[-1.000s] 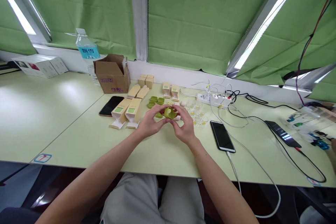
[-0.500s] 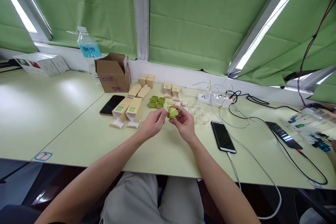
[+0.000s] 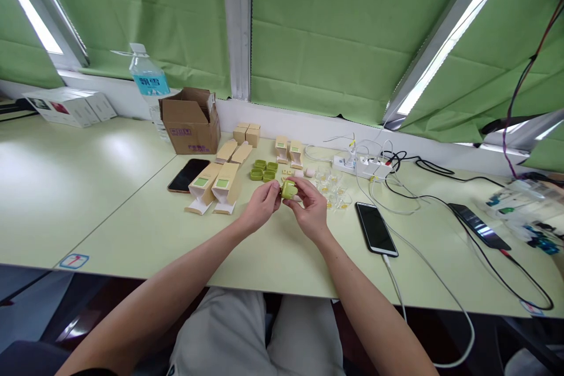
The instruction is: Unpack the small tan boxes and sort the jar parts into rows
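Observation:
A small green piece is between my two hands, above the pale table. My right hand grips it with thumb and fingers from the right. The thumb and fingers of my left hand are pinched together at its left side; whatever they hold there is too small to make out. Behind my hands lie several green square cups, small yellow pieces and pale round pieces. Several clear parts with yellow spots are just right of my right hand.
Open cream boxes and a dark phone are on the left. Behind them stand a cardboard box and a water bottle. A charging phone, a power strip and loose cables lie on the right.
The green piece has turned slightly in my fingers, and its lobed edge now shows differently. Both hands stay in nearly the same place.

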Action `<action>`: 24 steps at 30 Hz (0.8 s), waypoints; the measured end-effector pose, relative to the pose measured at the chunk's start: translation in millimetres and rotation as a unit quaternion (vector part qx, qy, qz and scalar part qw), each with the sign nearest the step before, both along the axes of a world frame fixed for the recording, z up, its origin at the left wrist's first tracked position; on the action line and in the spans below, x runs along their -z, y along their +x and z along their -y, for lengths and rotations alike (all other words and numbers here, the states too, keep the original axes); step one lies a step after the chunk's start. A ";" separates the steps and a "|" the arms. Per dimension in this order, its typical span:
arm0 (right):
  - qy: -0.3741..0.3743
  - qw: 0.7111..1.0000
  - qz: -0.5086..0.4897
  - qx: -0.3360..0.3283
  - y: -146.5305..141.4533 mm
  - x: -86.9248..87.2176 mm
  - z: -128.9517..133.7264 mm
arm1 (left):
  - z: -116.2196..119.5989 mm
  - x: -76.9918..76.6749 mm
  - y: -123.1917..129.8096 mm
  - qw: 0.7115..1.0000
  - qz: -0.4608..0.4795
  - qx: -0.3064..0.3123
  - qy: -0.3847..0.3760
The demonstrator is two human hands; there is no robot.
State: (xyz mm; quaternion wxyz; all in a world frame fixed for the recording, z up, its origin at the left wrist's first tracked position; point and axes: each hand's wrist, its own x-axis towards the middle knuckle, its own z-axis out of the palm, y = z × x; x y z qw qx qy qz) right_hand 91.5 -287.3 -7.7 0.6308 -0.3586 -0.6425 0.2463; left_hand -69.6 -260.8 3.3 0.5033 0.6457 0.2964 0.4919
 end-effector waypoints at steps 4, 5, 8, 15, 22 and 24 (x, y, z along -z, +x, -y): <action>0.014 1.000 0.010 0.009 0.6 0.9 0.2 | 0.3 4.0 4.5 1.000 0.006 -0.025 0.002; 0.016 1.000 0.012 0.011 0.8 1.0 0.2 | 0.1 4.3 4.6 1.000 0.005 -0.029 0.007; 0.018 1.000 0.017 0.016 1.1 1.0 -0.2 | 0.0 3.1 3.5 1.000 0.002 -0.028 0.011; 0.039 0.998 0.047 0.031 1.6 0.1 0.5 | 1.5 -1.2 1.2 0.999 -0.021 -0.027 0.020; 0.049 0.992 0.100 0.062 3.8 3.3 -0.3 | 0.4 9.6 5.3 0.998 -0.043 -0.034 0.021; 0.049 0.990 0.113 0.067 4.9 2.7 -1.7 | -1.4 13.3 5.1 0.999 -0.039 -0.021 -0.004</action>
